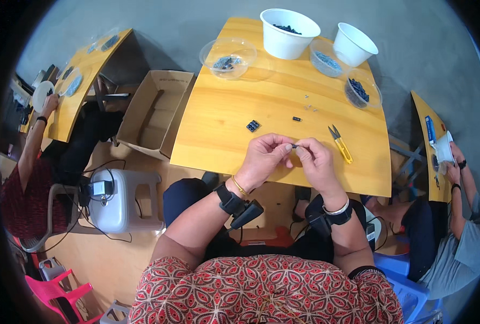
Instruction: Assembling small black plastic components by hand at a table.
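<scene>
My left hand and my right hand meet over the front of the wooden table. Between their fingertips they pinch a small dark piece, mostly covered by the fingers, so its kind is unclear. Just beyond my left hand lies a black block with several rounded parts. A smaller black piece lies farther right. To the right of my right hand rest yellow-handled thread snips, blades pointing away. A few tiny silvery bits are scattered beyond the smaller piece.
Along the far edge stand a white tub of dark parts, another white tub, and clear bowls of small parts. An open cardboard box sits left. Two people work at side tables.
</scene>
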